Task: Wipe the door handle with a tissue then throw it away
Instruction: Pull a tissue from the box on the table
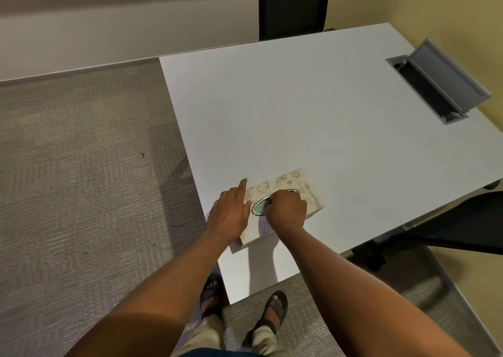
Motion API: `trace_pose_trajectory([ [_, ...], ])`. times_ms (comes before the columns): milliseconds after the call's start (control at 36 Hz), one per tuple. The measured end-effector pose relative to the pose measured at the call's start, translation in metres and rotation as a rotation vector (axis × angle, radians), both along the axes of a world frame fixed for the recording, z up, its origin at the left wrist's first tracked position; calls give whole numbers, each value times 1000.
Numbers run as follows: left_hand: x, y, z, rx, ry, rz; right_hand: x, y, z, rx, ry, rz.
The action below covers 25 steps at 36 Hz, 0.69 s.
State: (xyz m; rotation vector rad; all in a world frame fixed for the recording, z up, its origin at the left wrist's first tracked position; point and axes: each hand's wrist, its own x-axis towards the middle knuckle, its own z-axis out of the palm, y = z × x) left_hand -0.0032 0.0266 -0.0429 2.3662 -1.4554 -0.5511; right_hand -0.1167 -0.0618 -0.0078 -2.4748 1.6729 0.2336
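A beige floral tissue box [292, 183] lies near the front left corner of the white table [313, 117]. Its oval opening [260, 208] has a silver rim. My left hand [230, 215] rests flat against the box's left end, fingers spread, index finger pointing away from me. My right hand [287, 209] sits on top of the box with its fingers curled down into the oval opening. No tissue shows outside the box. The door handle is out of view.
A grey cable tray [435, 84] with its lid raised is set into the table's far right corner. A dark chair [462, 223] stands at the right, and a dark upright panel [292, 5] behind the table. Grey carpet [81, 179] covers the floor to the left.
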Motion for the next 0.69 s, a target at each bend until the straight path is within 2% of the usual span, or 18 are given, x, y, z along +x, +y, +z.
trace_pose_trajectory([
  [333,-2,-1,-4,-20,-8,30,-11,0,9,-90,-48,150],
  [694,-3,0,-2,-22,-20,29,-28,-1,14,64,-303,96],
])
